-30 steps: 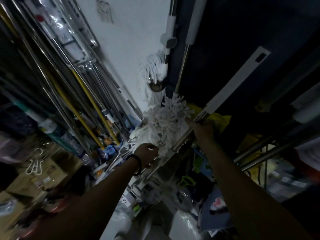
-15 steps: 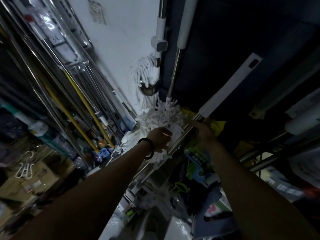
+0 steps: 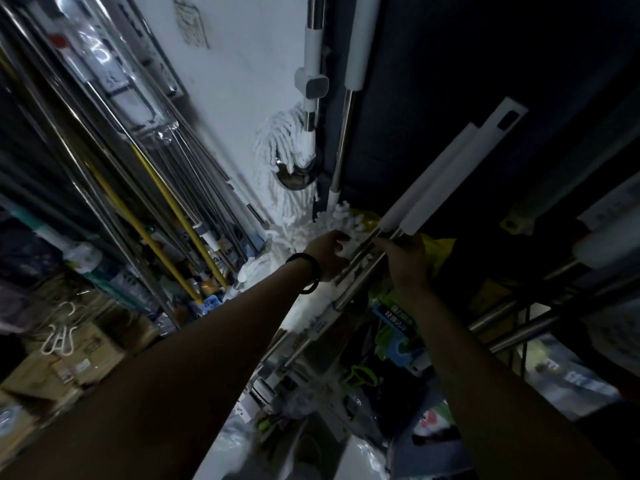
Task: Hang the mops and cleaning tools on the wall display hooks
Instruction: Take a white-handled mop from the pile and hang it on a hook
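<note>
Head view: dim, looking along both forearms into a corner crowded with poles.
Mop poles (image 3: 349,282): two metal shafts side by side, slanting from the lower centre up to the right. Each ends in a long white grip (image 3: 433,188) in the upper right of the frame.
Right hand (image 3: 405,263): right of centre, clasped round the mop poles just below the white grips. Its fingers (image 3: 382,241) are laid across the shafts from the right side.
Left hand (image 3: 327,252): centre of the frame, just left of the mop poles, with a black wristband (image 3: 306,275) on the wrist.
Left fingers (image 3: 341,237): curled, tips sunk in the white mop strands (image 3: 298,237). In this light I cannot tell whether they hold the strands, a shaft behind them, or nothing.
Mop strands: a white heap at centre, touching the left hand and lying against the left side of the mop poles.
Hanging mop (image 3: 287,157): upper centre against the white wall (image 3: 235,81). Its pole carries a grey clip (image 3: 313,85).
Second hanging pole (image 3: 343,143): just right of the hanging mop, upright.
Yellow poles (image 3: 166,202): left half, slanting among steel ones.
Cardboard boxes (image 3: 69,362): lower left.
</note>
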`<state>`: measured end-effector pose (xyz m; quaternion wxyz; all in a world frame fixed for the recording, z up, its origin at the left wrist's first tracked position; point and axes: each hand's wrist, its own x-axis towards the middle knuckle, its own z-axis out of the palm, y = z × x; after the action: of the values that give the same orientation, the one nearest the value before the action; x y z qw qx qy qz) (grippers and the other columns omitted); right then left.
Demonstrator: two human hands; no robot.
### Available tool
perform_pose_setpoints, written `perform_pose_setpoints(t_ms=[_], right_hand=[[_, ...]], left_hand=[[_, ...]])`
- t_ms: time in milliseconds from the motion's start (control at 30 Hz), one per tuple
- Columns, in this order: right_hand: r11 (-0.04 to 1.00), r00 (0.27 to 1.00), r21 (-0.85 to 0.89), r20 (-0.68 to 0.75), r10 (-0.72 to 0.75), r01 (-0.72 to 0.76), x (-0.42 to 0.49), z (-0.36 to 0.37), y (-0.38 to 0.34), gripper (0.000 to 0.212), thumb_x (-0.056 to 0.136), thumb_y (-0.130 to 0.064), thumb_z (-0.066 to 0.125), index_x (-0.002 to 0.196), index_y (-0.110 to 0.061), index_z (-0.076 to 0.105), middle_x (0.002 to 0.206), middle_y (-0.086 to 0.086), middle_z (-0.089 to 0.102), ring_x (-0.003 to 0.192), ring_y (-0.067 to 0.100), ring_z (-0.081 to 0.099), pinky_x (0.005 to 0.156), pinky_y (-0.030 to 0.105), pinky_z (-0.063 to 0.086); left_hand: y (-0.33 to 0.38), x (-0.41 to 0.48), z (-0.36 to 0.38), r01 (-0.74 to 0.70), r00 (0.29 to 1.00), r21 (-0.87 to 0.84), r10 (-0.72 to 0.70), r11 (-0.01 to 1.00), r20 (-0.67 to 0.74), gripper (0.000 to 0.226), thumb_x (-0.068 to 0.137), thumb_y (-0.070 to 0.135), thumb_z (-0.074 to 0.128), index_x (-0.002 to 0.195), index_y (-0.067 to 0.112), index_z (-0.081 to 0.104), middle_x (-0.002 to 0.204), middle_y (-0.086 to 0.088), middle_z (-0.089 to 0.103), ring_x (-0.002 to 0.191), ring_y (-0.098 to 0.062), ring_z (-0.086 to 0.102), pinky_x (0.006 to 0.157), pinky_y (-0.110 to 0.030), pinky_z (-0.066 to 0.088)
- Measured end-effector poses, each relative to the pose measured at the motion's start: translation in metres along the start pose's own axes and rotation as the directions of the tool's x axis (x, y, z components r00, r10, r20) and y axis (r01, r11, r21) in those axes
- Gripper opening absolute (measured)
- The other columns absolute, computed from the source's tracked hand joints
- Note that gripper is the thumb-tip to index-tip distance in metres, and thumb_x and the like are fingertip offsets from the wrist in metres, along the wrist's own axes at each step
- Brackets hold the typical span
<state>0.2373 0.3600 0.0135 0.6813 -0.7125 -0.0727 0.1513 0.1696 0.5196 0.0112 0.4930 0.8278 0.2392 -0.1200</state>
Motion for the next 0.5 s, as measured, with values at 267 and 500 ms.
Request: perform_pose_setpoints(t_ms=[267,500], right_hand=[[0.995,0.991,-0.093,0.133,-0.034,0.047,0.002,-0.005,0.0,0.023,0.097,-0.035,0.071,0.107,-0.014,0.077,0.109,0.007,0.078,0.11,0.027,0.071,0.1,0.056,0.055],[0.781,0.996,-0.621,0.086,-0.022,0.071,0.005,-0.001,-0.002,0.074,0.09,-0.076,0.049,0.098,-0.003,0.063,0.082,0.008,0.062,0.079,0.031,0.063,0.071,0.043,0.054]], left_hand=[[0.004,-0.002,-0.002,-0.137,0.99,0.365,0.117,0.921,0.075,0.035,0.1,0.031,0.062,0.134,0.021,0.059,0.135,-0.007,0.063,0.124,-0.03,0.059,0.103,-0.041,0.049],[-0.014,-0.019,-0.013,-0.065,0.995,0.263,0.042,0.963,0.093,0.041,0.101,0.032,0.061,0.138,0.016,0.055,0.133,-0.011,0.063,0.123,-0.03,0.059,0.109,-0.047,0.047]])
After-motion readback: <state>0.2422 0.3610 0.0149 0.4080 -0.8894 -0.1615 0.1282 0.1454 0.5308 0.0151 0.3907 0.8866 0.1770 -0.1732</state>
